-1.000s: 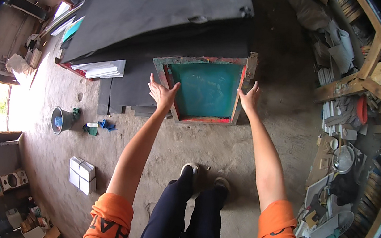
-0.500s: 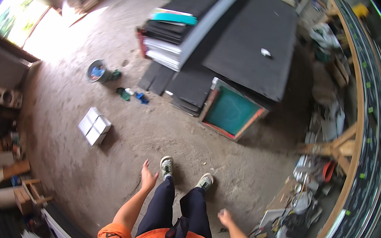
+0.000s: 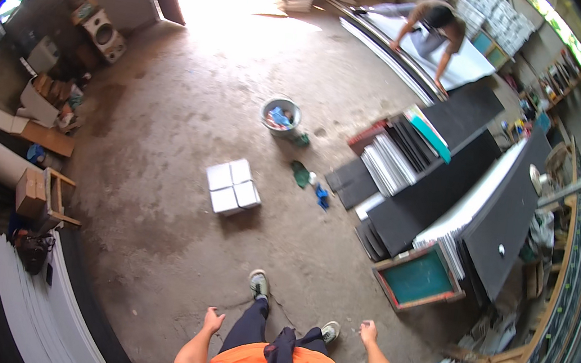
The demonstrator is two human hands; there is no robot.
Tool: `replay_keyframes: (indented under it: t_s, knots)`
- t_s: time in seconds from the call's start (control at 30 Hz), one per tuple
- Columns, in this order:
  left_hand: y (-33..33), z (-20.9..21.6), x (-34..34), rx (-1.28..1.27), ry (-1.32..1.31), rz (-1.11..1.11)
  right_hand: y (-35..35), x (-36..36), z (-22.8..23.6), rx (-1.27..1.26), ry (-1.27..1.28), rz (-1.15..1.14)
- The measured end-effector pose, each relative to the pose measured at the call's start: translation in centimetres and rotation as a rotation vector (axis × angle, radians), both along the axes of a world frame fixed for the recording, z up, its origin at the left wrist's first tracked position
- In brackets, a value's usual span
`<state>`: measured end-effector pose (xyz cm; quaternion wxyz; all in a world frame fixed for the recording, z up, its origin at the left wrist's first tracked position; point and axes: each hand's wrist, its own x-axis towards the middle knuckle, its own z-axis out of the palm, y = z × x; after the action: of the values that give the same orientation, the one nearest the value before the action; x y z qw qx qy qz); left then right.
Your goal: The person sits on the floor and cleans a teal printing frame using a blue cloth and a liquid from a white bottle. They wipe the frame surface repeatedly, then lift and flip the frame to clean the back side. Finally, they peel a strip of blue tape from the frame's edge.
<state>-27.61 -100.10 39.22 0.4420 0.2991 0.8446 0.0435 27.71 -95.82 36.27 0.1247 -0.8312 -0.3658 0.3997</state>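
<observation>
My left hand (image 3: 214, 319) hangs in front of my left thigh with its fingers loosely apart and nothing in it. To the right of my legs, my right hand (image 3: 368, 332) has its fingers curled in, and nothing shows in it. Neither hand touches anything. Ahead on the concrete floor lies a white box-shaped bundle (image 3: 233, 186) with dark straps crossed over it. Beyond it stands a grey bucket (image 3: 280, 116) with blue and other scraps inside. Dark green and blue scraps (image 3: 321, 197) lie between the bundle and the stacked sheets.
Stacked black and white sheets (image 3: 416, 190) and a green wood-framed screen (image 3: 418, 277) occupy the right. Another person (image 3: 436, 32) bends over a white sheet at the back. Long white sheets (image 3: 37, 295) and a wooden stool (image 3: 56, 200) stand left; a timber rack (image 3: 551, 301) runs along the right.
My view has swung left, so the bundle, bucket and sheets appear farther right. My left hand has dropped closer to my thigh, its fingers less stretched. The other person is now largely visible.
</observation>
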Motion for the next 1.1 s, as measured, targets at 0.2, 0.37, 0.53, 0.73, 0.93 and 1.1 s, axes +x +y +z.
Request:
replay_keyframes:
  t_s: [0.2, 0.37, 0.53, 0.73, 0.93, 1.1]
  knots:
    - [15.9, 0.2, -5.1, 0.266, -0.174, -0.088, 16.6, -17.0, 9.7, 0.115, 0.355, 0.271]
    - [27.7, 4.9, -4.1, 0.443, -0.288, -0.061, 17.5, -20.8, 12.1, -0.096, 0.206, 0.505]
    - [32.9, 5.8, -5.6, 0.31, -0.301, -0.297, 16.7, -18.7, 8.2, -0.295, 0.198, 0.222]
    - [33.8, 2.7, -12.8, 0.006, -0.155, -0.252, 22.8, -17.7, 2.5, -0.358, 0.273, -0.086]
    - [41.9, 3.8, -14.0, 0.055, -0.122, -0.218, 33.7, -16.3, 0.1, -0.088, 0.293, 0.011]
    - [60.7, 7.7, -11.3, 0.329, -0.139, -0.401, 48.7, -17.8, 6.1, 0.189, 0.299, -0.017]
